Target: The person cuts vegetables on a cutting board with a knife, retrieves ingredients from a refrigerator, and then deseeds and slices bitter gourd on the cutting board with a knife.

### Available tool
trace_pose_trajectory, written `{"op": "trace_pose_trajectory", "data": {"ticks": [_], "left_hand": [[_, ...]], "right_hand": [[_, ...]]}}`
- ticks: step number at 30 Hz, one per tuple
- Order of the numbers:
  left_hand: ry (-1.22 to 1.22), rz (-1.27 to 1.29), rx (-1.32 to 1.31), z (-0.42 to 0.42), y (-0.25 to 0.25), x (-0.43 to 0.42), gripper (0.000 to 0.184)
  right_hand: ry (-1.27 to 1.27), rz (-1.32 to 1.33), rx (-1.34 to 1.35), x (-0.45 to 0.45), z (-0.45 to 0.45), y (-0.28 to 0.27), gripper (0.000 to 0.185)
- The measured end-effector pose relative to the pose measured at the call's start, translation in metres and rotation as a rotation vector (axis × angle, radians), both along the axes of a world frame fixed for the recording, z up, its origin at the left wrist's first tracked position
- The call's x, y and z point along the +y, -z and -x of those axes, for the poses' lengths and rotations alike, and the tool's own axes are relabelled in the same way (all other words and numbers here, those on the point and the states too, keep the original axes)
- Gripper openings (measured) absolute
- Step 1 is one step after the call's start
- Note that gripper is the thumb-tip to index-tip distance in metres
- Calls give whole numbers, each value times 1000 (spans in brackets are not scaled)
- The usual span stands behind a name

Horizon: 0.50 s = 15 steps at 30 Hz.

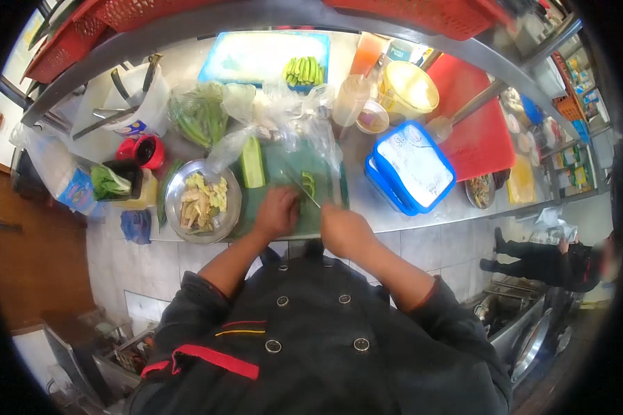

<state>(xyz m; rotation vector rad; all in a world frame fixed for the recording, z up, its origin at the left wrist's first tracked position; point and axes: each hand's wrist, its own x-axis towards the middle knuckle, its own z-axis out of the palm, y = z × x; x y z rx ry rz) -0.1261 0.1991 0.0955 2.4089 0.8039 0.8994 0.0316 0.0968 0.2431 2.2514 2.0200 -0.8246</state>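
Observation:
My right hand (345, 232) is closed around the handle of a kitchen knife (302, 185), whose blade points up and to the left over a green cutting board (280, 158). Left of the knife, my left hand (278, 211) rests on the board with its fingers curled in; what they hold, if anything, is hidden. Green cut pieces (309, 184), seemingly cucumber, lie against the blade. Beyond my left hand is a long cucumber piece (253, 164) with its pale cut side up.
A metal bowl (234, 207) of pale chopped pieces stands at left. Blue-lidded tubs (417, 166) and a red board (474, 114) are at right. Plastic bags (304, 114) and a blue-white board (239, 55) with green sticks lie behind. Another person (554, 259) stands far right.

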Motion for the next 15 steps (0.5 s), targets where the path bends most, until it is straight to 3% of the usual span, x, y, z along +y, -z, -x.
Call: {"op": "trace_pose_trajectory", "data": {"ticks": [6, 8, 10, 13, 15], "left_hand": [[28, 36, 26, 2, -1, 2, 26], [18, 24, 15, 2, -1, 0, 26], [13, -4, -7, -2, -3, 2, 26], [56, -32, 2, 8, -5, 1, 27], [34, -5, -24, 8, -2, -1, 27]], "right_hand": [[94, 103, 48, -18, 10, -3, 22], [118, 35, 69, -11, 10, 43, 22], [147, -51, 78, 3, 5, 51, 22], [128, -42, 88, 14, 6, 22, 22], [-13, -25, 20, 7, 2, 0, 23]]}}
